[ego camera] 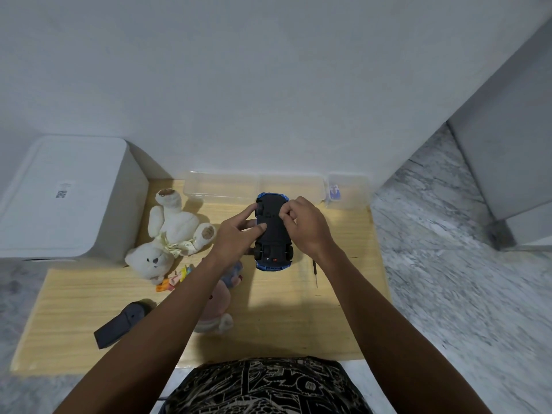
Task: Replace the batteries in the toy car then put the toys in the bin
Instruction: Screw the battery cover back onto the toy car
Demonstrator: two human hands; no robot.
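Note:
A blue toy car (273, 234) lies upside down on the wooden table (298, 309), its black underside facing up. My left hand (239, 234) holds its left side, fingers reaching onto the underside. My right hand (304, 225) is on the right side, its fingers curled and pinching at the middle of the underside. What the fingertips pinch is hidden. A white lidded bin (65, 198) stands at the far left. A white teddy bear (170, 234) lies beside it.
A thin screwdriver (315, 274) lies right of the car. A black remote controller (122, 322), a small colourful figure (176, 277) and a pink doll (218, 300) lie under my left arm. Clear plastic boxes (254, 186) stand along the wall.

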